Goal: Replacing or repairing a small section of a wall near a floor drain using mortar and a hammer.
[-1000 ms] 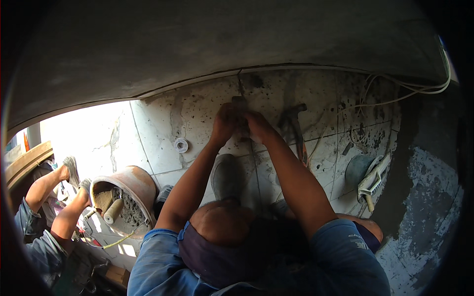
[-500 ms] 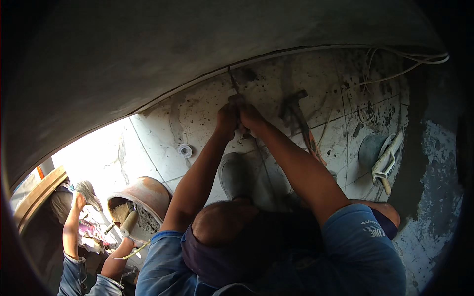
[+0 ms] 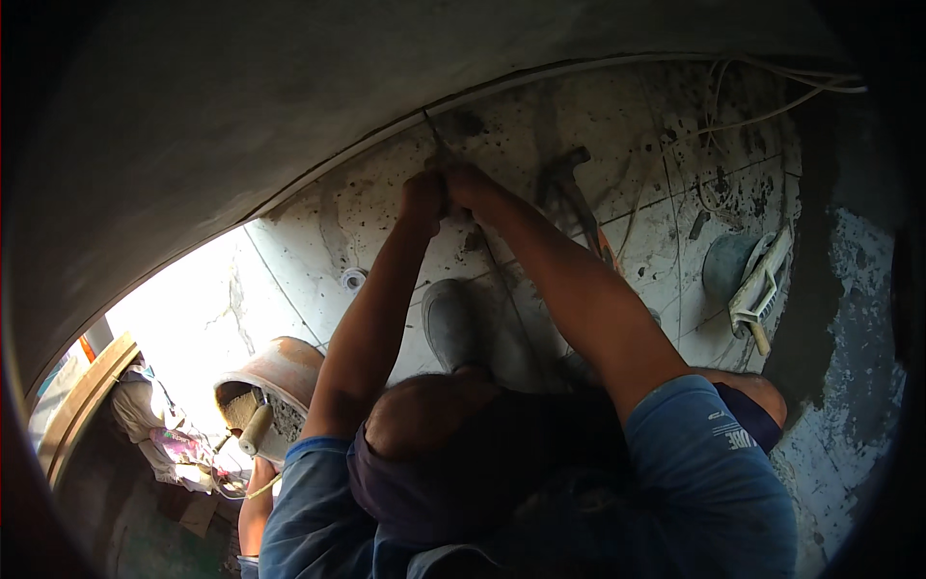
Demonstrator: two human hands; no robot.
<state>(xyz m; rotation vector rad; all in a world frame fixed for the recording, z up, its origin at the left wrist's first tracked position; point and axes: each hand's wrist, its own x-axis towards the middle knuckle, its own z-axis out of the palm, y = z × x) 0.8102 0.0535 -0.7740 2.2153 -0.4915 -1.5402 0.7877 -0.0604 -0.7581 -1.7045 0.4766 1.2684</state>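
My left hand (image 3: 422, 201) and right hand (image 3: 467, 184) are together low over the stained white tiles (image 3: 386, 246), close to the base of the dark wall. Both are closed around a small greyish thing, mostly hidden by the fingers, so its kind cannot be made out. A dark line runs from the hands toward the wall base, in line with a tile joint. Right of my hands lies a hammer (image 3: 577, 198) with an orange part on its handle. A small white ring (image 3: 354, 279) rests on the tiles beside my left forearm.
At the left, a tilted bucket (image 3: 289, 362) holds grey mortar and a tool with a rounded handle (image 3: 256, 430). Another person's arm (image 3: 256, 507) shows below it. Wooden boards (image 3: 87, 400) stand far left. At right are a dark bowl (image 3: 721, 268), a white plastic float (image 3: 762, 289) and pale cables (image 3: 772, 114).
My two hands have shifted slightly left and toward the wall, still closed together. The other person's raised hand at the left has gone from view, and the whole view has moved a little.
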